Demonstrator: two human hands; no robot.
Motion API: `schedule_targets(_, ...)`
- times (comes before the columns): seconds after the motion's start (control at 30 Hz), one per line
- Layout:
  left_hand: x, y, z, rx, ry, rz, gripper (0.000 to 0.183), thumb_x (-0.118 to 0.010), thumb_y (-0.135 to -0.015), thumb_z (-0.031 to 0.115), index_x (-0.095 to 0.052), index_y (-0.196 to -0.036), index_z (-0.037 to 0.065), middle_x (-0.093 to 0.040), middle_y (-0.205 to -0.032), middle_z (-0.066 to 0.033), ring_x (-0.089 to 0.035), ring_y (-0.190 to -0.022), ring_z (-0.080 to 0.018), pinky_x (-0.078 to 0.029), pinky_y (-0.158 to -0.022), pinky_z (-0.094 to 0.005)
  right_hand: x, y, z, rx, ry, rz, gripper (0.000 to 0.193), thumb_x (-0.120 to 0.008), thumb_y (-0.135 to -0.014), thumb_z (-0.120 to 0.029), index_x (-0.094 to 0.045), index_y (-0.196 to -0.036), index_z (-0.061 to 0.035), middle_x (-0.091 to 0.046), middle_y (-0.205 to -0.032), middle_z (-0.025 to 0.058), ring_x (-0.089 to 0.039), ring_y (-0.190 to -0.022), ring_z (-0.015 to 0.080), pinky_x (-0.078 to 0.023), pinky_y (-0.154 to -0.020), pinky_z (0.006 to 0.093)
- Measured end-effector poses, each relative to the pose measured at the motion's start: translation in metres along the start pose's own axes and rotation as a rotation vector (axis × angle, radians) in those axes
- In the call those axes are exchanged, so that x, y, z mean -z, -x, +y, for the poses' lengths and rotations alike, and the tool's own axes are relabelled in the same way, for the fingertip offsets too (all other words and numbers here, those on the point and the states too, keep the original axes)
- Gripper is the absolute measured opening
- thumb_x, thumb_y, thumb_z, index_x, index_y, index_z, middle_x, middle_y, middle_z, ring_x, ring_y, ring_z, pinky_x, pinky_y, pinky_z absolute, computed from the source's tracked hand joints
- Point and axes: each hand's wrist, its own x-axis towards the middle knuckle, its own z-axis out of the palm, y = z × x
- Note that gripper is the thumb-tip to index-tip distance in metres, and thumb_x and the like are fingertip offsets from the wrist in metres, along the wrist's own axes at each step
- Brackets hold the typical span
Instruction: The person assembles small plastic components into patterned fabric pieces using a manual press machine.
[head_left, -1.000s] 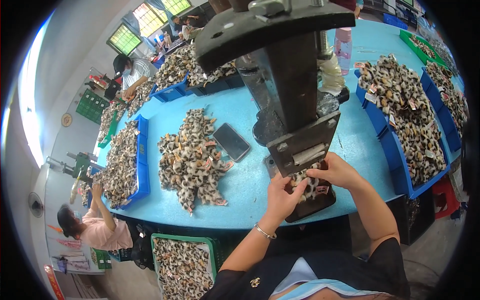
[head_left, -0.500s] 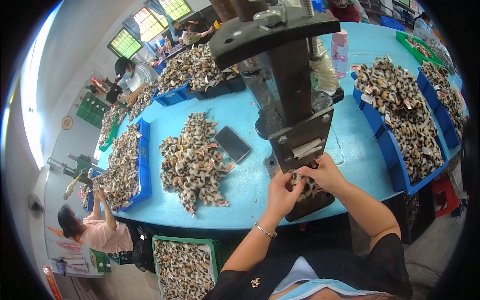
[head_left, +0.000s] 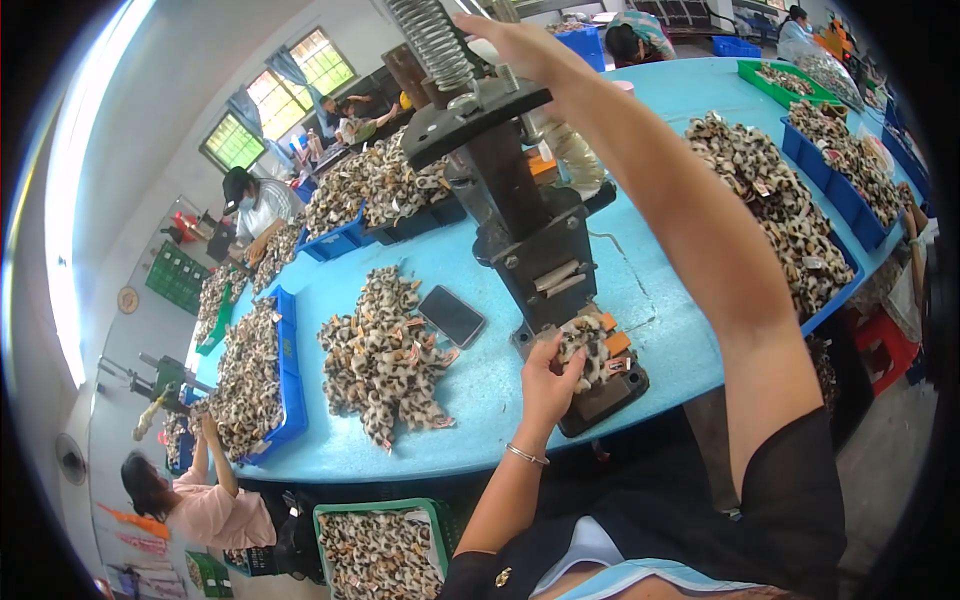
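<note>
My left hand (head_left: 553, 385) pinches a small furry plush piece (head_left: 583, 343), black, white and brown, on the dark metal base of a hand press (head_left: 522, 225). Two flat orange bits (head_left: 614, 340) and a small printed label (head_left: 618, 365) show at the piece's right side. My right arm is raised across the table. High by the coil spring (head_left: 432, 45) at the press's top, my right hand (head_left: 520, 48) has its fingers stretched out; some are hidden, and nothing shows in them. Left of the press lies a loose pile of similar plush pieces (head_left: 385, 355).
A dark phone (head_left: 452, 316) lies between pile and press. Blue bins of plush pieces stand left (head_left: 290, 375) and right (head_left: 835, 300); a green crate (head_left: 435, 530) sits below the table edge. Co-workers sit at left (head_left: 215, 510) and far left (head_left: 262, 205).
My right hand has let go of the plush piece and risen to the press's top. The left hand still holds the piece on the base. The view has shifted to the right.
</note>
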Motion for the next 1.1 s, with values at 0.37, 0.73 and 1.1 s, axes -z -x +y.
schedule_targets(0.37,0.02,0.002,-0.014,-0.012,0.176,-0.064,0.023,-0.062,-0.085,0.007,-0.058,-0.103,-0.007,-0.063,-0.094,-0.0105,-0.06,-0.08,-0.015,-0.05,-0.069,-0.0272,0.019,0.066,-0.011,0.254,-0.287,0.001,0.031,-0.058,-0.091,-0.033,-0.055,-0.094,-0.0016,-0.052,-0.077,0.0018,-0.052,-0.068,0.0112,-0.041,-0.058,0.025)
schedule_targets(0.73,0.018,-0.011,-0.04,-0.162,0.444,-0.135,0.05,-0.057,-0.093,0.018,-0.041,-0.136,-0.001,-0.061,-0.103,-0.0164,-0.061,-0.087,-0.0224,-0.053,-0.073,-0.0331,0.06,0.136,0.118,-0.172,0.18,0.341,0.034,-0.041,-0.098,-0.035,-0.056,-0.093,-0.0046,-0.054,-0.074,0.0102,-0.054,-0.071,0.0236,-0.041,-0.065,0.0361)
schedule_targets(1.1,0.014,-0.012,-0.039,-0.404,0.028,-0.073,0.042,-0.06,-0.088,0.027,-0.055,-0.12,-0.001,-0.057,-0.112,-0.024,-0.06,-0.091,-0.0298,-0.049,-0.08,-0.0428,0.031,0.288,0.117,-0.556,-0.06,-0.195,0.03,-0.066,-0.084,-0.029,-0.057,-0.082,-0.0012,-0.058,-0.069,0.0063,-0.052,-0.063,0.0151,-0.043,-0.058,0.0323)
